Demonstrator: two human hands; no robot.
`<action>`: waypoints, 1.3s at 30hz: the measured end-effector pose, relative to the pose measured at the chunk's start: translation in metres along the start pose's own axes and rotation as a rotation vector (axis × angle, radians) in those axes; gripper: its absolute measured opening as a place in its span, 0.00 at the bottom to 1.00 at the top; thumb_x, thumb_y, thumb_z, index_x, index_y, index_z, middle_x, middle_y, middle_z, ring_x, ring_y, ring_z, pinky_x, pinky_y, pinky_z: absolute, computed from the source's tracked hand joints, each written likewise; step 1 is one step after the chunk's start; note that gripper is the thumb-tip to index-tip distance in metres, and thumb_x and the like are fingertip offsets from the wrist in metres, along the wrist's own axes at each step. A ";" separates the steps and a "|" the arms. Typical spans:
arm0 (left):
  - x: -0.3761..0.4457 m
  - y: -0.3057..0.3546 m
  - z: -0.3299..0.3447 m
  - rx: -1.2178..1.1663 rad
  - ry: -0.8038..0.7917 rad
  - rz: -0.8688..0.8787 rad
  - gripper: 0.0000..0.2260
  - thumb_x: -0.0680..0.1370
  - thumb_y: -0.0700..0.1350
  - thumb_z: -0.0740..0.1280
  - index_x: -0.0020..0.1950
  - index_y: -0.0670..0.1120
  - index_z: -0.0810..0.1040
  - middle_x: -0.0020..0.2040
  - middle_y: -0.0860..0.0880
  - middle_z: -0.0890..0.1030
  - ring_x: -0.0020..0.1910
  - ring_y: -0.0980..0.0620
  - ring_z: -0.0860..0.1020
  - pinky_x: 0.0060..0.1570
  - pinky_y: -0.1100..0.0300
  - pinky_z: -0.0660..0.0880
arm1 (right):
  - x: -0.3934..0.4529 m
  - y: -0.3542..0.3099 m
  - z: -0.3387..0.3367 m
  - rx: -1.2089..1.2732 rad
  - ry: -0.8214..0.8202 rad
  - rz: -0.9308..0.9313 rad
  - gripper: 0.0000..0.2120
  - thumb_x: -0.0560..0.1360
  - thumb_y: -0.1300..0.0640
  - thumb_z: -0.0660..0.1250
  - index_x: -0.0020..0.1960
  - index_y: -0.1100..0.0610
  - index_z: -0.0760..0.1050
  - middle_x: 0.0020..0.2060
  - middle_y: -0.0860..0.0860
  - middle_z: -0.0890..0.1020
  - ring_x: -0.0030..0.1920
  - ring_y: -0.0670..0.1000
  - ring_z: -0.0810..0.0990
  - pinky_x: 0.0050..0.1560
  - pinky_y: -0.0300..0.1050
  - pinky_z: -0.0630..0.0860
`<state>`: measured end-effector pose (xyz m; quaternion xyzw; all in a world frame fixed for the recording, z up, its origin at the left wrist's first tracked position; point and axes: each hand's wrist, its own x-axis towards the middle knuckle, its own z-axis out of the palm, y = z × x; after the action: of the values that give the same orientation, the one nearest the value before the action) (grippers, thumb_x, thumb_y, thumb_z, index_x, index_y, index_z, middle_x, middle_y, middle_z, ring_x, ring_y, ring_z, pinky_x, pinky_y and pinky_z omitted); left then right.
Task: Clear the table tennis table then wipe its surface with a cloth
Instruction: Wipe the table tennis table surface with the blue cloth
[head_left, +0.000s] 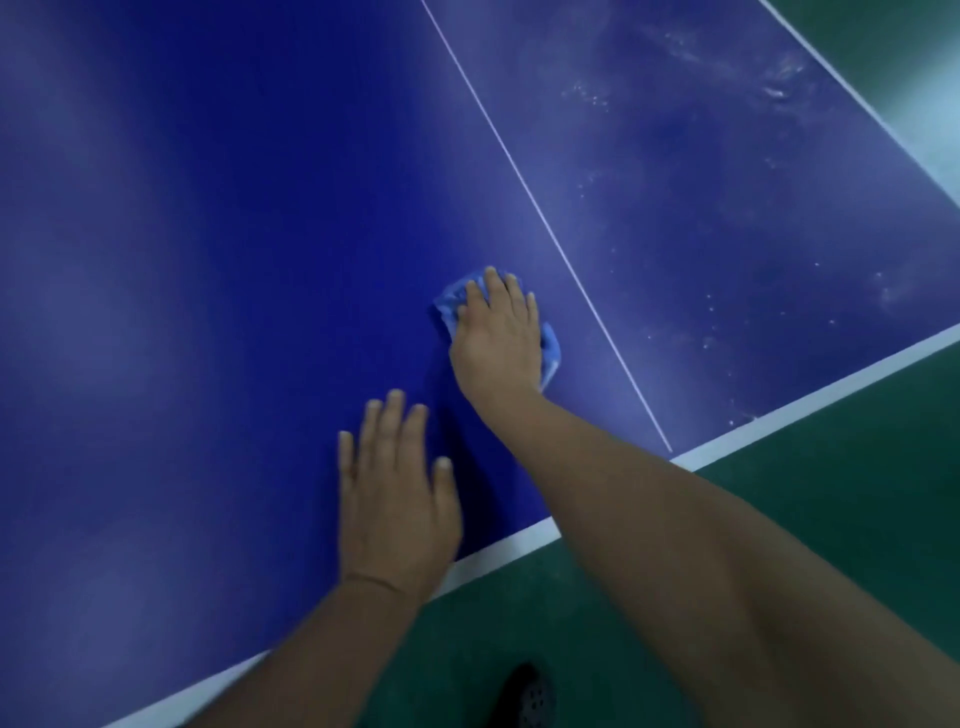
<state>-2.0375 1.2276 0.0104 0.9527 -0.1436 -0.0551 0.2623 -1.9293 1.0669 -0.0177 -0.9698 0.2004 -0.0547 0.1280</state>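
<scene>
Head view: right hand (496, 332) presses flat, fingers straight, on crumpled blue cloth (453, 301) on blue table tennis table (208, 260), just left of white centre line (540, 218). Left hand (397, 499) flat, fingers spread, near white edge stripe (810, 397). Whitish dust smears (727, 130) far right. Green floor (857, 493); dark shoe (524, 699) cut off. Cloth mostly hidden under hand.

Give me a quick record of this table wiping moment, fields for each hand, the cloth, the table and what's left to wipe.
right hand: flat on the cloth, pressing it to the table
left hand: fingers straight, resting flat on the table near its edge, holding nothing
cloth: blue, bunched under the right hand, just left of the white centre line
table: blue top, white border, nothing else on it in view
left to wipe: whitish dusty smears right of the centre line
floor: green
</scene>
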 end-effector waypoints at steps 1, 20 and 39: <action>0.003 0.016 0.012 0.006 0.001 0.009 0.28 0.80 0.52 0.49 0.79 0.44 0.60 0.81 0.47 0.55 0.80 0.50 0.48 0.78 0.49 0.41 | 0.019 0.003 0.000 -0.007 -0.011 0.025 0.21 0.82 0.53 0.57 0.73 0.56 0.67 0.77 0.53 0.62 0.78 0.54 0.55 0.78 0.52 0.48; 0.010 0.033 0.042 0.280 -0.083 -0.053 0.30 0.80 0.56 0.44 0.79 0.43 0.61 0.81 0.46 0.56 0.80 0.48 0.48 0.77 0.41 0.44 | -0.079 0.083 -0.035 -0.035 -0.068 -0.010 0.24 0.80 0.52 0.53 0.73 0.57 0.69 0.75 0.56 0.67 0.77 0.58 0.61 0.77 0.57 0.53; 0.007 0.034 0.045 0.267 -0.053 -0.064 0.29 0.81 0.54 0.46 0.78 0.42 0.62 0.80 0.45 0.57 0.80 0.48 0.48 0.78 0.46 0.40 | -0.089 0.314 -0.101 -0.202 0.072 0.179 0.14 0.81 0.54 0.61 0.63 0.52 0.79 0.65 0.57 0.77 0.58 0.62 0.77 0.56 0.51 0.73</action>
<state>-2.0469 1.1758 -0.0111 0.9814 -0.1259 -0.0690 0.1272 -2.1439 0.8010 -0.0104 -0.9534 0.2950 -0.0576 0.0269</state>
